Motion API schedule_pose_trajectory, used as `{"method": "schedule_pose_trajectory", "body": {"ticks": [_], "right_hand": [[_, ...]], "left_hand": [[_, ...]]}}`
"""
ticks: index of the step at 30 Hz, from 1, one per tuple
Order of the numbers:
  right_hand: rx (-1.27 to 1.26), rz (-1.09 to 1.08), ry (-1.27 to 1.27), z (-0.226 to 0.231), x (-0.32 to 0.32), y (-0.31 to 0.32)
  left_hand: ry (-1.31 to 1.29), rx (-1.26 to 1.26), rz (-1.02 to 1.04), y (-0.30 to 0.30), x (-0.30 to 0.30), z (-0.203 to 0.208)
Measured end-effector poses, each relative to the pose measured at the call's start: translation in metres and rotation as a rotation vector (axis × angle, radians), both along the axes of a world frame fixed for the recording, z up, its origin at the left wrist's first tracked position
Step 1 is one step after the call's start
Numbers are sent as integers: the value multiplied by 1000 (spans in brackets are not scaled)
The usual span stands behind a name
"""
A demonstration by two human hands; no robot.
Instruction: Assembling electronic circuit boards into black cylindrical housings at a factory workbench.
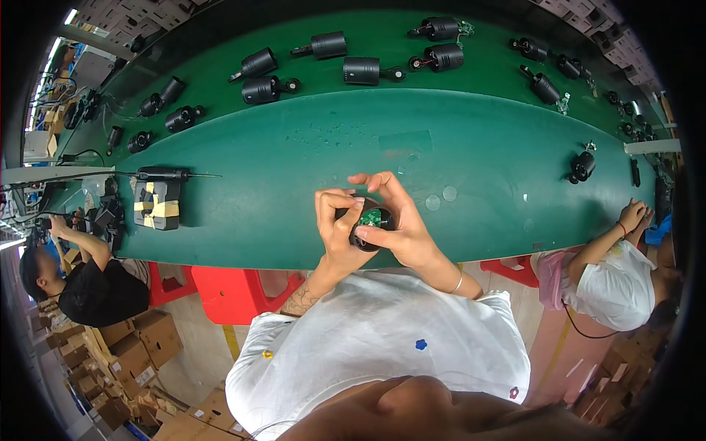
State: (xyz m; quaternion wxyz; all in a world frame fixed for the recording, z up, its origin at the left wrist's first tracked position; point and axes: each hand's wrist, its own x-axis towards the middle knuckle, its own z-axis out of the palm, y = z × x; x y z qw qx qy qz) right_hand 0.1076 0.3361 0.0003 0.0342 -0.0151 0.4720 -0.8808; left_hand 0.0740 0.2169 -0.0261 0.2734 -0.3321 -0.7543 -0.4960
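We have both hands on one small black housing [363, 244], held above the tabletop [279, 198] near the middle of its front edge, with its open mouth turned up towards us and a green circuit board [371, 217] showing inside. Our left hand [337, 229] is closed round the housing's left side, its fingers bent over the rim. Our right hand [413, 234] grips the other side, thumb laid across the mouth by the board and the forefinger reaching out past the far rim.

The step in hand looks to us like handling the board within the mouth; we cannot tell whether it is seated. To do it well, we should let the left hand carry the steadying and keep the right thumb light, touching the board's edge rather than its parts. Even pressure would serve better than a push on one side, which could tilt the board or pinch a wire we cannot see. Working low over the tabletop, back from the front edge, would guard against a drop. The clear discs [432, 202] lie to the right of our hands, and the screwdriver [163, 174] rests towards the left end, well apart from our work.
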Motion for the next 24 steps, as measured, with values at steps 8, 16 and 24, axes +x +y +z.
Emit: {"method": "schedule_pose_trajectory", "body": {"ticks": [8,16,24], "right_hand": [[51,-50,57,1,4,1],[-10,17,-129,12,1,18],[91,-307,-61,14,-4,26]], "left_hand": [[-43,38,-13,3,2,5],[-274,-71,-291,-14,-7,36],[-146,-34,-181,-11,4,49]]}}
